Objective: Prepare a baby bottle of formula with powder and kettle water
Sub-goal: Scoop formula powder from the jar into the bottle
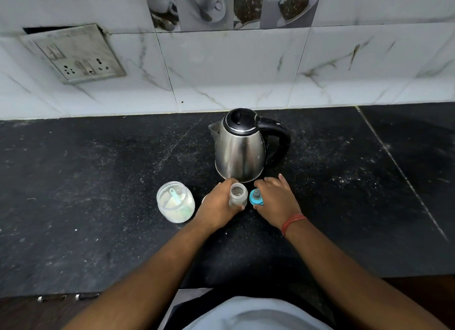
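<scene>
A clear baby bottle (pixel 238 194) stands upright and uncapped on the black counter (pixel 98 182), and my left hand (pixel 218 204) grips it around the body. Just to its right my right hand (pixel 274 199) holds the blue teat cap (pixel 256 197) low over the counter, a small gap away from the bottle. Behind both hands stands a steel kettle (pixel 240 147) with a black lid shut and its black handle pointing right. To the left of my left hand sits an open clear jar of white powder (pixel 175 201) with a pale blue scoop inside.
A tiled wall (pixel 221 71) rises behind the counter, with a switch and socket plate (pixel 73 54) at the upper left. The counter's front edge runs below my forearms. A seam (pixel 398 169) crosses the counter at the right.
</scene>
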`<state>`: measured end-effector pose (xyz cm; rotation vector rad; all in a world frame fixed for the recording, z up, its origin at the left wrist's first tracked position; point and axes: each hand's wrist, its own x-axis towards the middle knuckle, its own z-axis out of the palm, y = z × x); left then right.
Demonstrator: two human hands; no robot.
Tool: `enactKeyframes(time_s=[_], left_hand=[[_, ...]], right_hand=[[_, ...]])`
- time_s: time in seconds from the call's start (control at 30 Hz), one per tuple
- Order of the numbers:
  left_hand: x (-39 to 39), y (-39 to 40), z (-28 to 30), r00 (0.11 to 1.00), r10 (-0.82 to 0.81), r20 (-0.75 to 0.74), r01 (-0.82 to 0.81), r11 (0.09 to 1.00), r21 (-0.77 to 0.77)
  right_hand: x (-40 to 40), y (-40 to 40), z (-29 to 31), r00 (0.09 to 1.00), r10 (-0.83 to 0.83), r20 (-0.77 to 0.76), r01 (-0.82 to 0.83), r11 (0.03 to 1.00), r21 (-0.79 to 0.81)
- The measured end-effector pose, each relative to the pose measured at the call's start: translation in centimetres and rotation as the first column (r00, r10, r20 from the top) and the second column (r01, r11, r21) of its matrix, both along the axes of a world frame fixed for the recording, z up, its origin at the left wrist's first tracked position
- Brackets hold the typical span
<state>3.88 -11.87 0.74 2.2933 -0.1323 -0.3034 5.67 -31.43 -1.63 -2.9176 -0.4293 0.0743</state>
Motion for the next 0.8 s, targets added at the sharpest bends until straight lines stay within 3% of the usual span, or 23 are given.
enactKeyframes(time_s=[0.5, 0.7, 0.8], left_hand=[[0.5, -0.1, -0.5, 0.998, -0.041, -0.053, 0.043, 0.999, 0.027], [0.5, 1.0, -1.1, 0.994, -0.099, -0.053, 0.097, 0.995, -0.034], [0.1, 1.8, -0.2, 0.995, -0.095, 0.041, 0.098, 0.993, -0.067]], right_hand=[[-0.1, 0.0, -1.0, 0.997, -0.03, -0.066, 0.023, 0.994, -0.104], [0.0, -0.8, 0.4, 0.991, -0.045, -0.125, 0.044, 0.999, -0.012], [0.3, -1.7, 1.9, 0.987, -0.054, -0.15, 0.067, 0.994, 0.083]])
